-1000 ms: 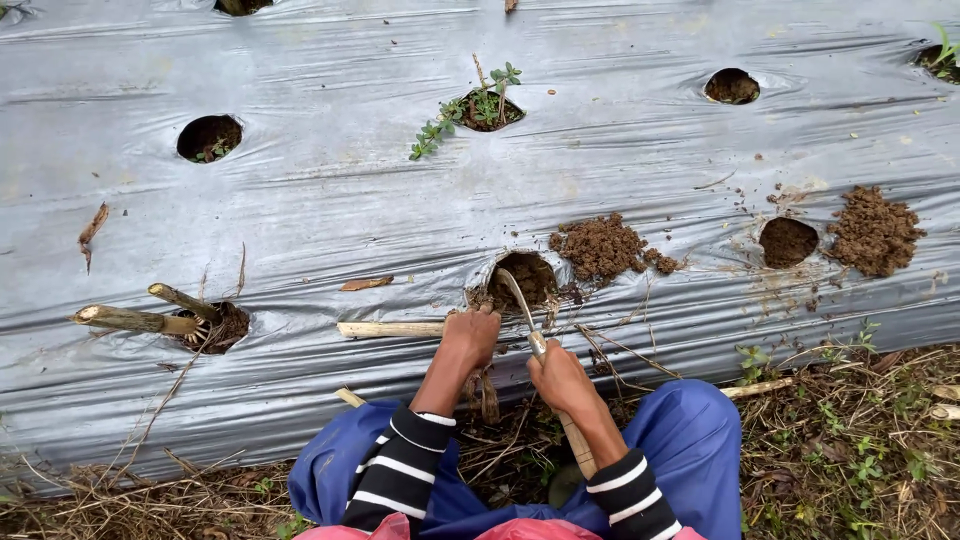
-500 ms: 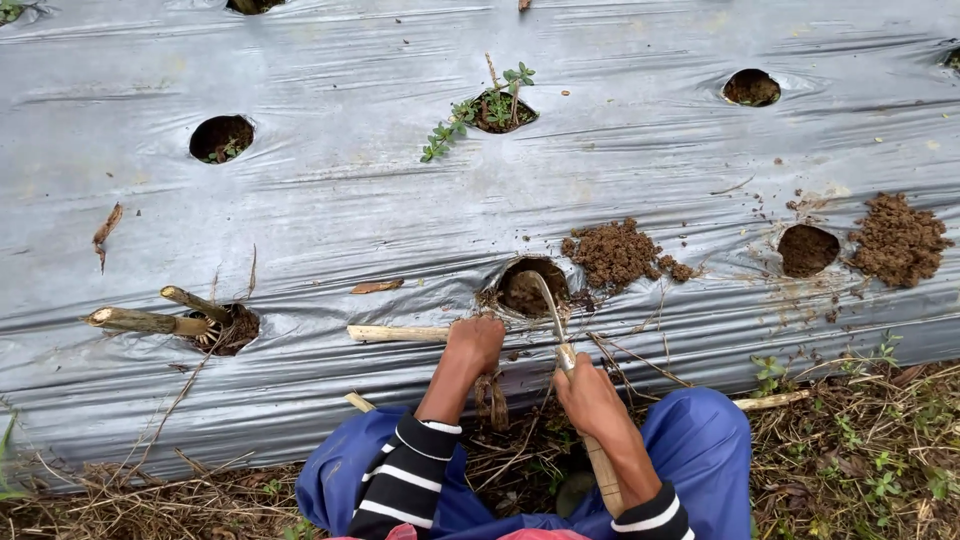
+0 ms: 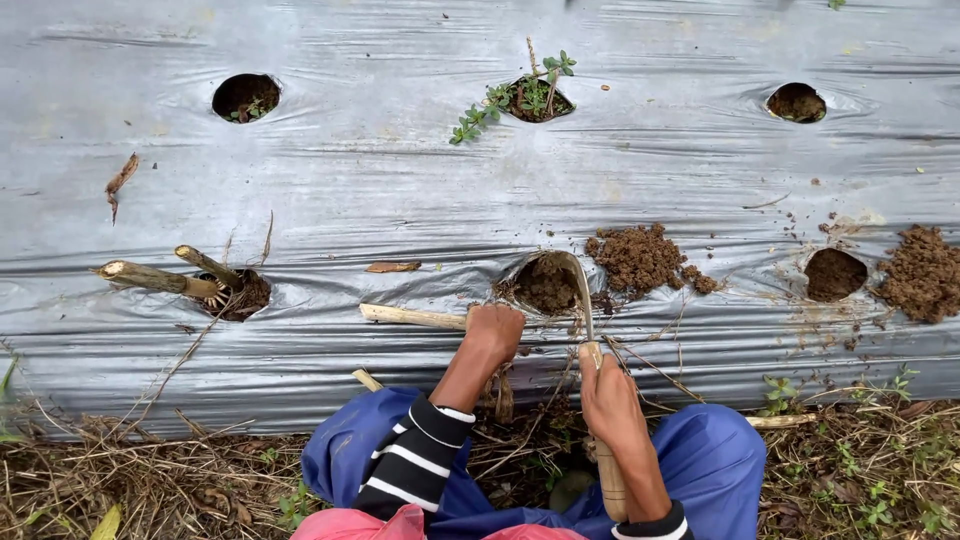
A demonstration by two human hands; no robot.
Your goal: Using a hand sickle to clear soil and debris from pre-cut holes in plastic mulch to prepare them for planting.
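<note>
Where the curved metal blade [image 3: 577,285] dips into the planting hole [image 3: 545,282] in front of the kneeling person, the tool's point sits in the brown soil near the hole's right rim. It is a small hand digger: a thin, stiff blade on a pale wooden handle [image 3: 610,480] that runs back under the forearm. It looks light and rigid, easy to lever with, and the round handle is the natural place to grip it, well back from the edge. The right hand [image 3: 608,400] is wrapped closed around the upper part of that handle, fingers curled tight on it. The left hand [image 3: 493,333] rests at the near lip of the hole, fingers folded down; whether it pinches anything I cannot tell. The soil in the hole seems loose and crumbly.

Just right of the hole lies a heap of dug soil [image 3: 640,258] on the grey plastic sheet [image 3: 380,160]. A pale stick [image 3: 412,317] lies flat to the left, touching or just beside the left hand. Farther left, cut stems [image 3: 165,277] poke from another hole. A small green plant [image 3: 525,98] grows in a hole above.
</note>
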